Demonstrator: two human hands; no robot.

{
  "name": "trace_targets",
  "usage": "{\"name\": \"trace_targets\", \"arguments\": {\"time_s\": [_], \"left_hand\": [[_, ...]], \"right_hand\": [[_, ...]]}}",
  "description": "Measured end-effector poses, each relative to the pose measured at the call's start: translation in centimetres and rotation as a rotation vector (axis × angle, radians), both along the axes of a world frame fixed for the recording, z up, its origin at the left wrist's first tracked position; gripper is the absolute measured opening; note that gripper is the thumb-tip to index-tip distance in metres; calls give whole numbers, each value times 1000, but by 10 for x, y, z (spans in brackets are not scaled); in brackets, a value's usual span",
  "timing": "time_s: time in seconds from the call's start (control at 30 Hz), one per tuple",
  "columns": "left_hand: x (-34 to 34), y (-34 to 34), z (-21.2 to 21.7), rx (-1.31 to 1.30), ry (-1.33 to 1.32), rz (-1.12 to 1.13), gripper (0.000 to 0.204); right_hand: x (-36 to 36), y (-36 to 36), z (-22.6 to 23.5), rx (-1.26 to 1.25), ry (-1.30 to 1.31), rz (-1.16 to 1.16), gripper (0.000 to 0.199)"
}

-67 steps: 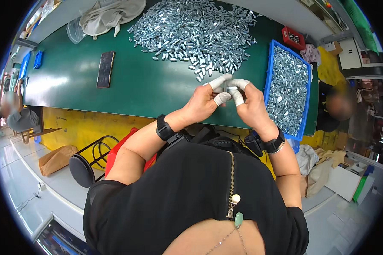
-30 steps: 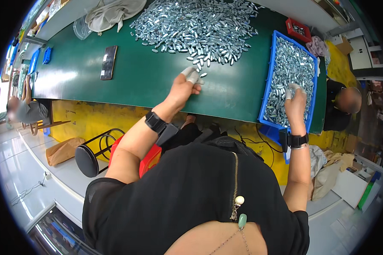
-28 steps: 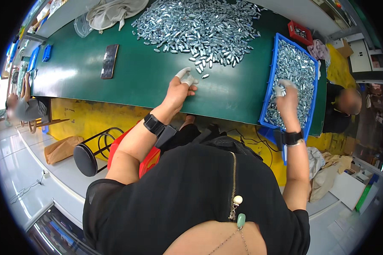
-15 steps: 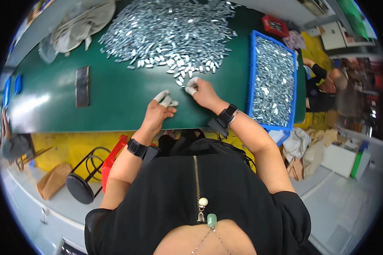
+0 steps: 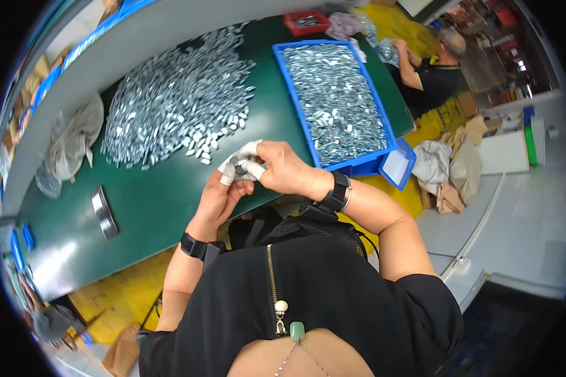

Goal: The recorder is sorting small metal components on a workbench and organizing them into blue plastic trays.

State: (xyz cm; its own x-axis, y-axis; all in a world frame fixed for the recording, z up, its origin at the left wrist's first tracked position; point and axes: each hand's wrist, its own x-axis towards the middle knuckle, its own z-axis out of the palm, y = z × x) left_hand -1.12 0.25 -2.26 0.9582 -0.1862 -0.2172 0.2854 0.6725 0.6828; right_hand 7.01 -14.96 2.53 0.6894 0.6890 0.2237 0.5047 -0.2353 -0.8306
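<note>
My left hand (image 5: 218, 195) and my right hand (image 5: 284, 167) meet over the table's near edge, white covers on some of their fingertips. Between the fingers a small grey metal piece (image 5: 239, 168) shows in part; both hands are closed around it, and the covered fingertips hide the rest. Just beyond them, a wide pile of small shiny silver metal pieces (image 5: 176, 103) spreads over the green table (image 5: 163, 207). Some loose pieces lie at the pile's near edge, close to my fingers.
A blue crate (image 5: 311, 141) full of similar pieces stands right of my hands, with a red bin (image 5: 306, 23) behind it. A dark rectangular block (image 5: 104, 212) and crumpled pale cloth (image 5: 75, 141) lie left. A co-worker (image 5: 431, 69) sits beyond the table's right end.
My right hand has left the pile's near edge and come back to my left hand; their fingers now meet around a metal piece. The whole view has swung to the right.
</note>
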Motion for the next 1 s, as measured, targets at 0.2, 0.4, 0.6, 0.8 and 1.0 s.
{"name": "trace_targets", "arguments": {"time_s": [0.2,0.4,0.6,0.8,1.0], "left_hand": [[2,-99,17,82,-59,-95,42],[11,-202,33,339,-114,-146,47],[22,-269,48,499,-125,-142,53],[40,-299,55,714,-249,-197,52],[45,-316,58,1134,-601,-58,49]], "right_hand": [[2,-112,16,-9,-38,33,11],[-4,-221,-6,170,-119,-104,16],[0,-288,-14,114,-37,-252,23],[-2,-316,-19,337,167,-292,27],[9,-315,-28,549,367,-232,21]]}}
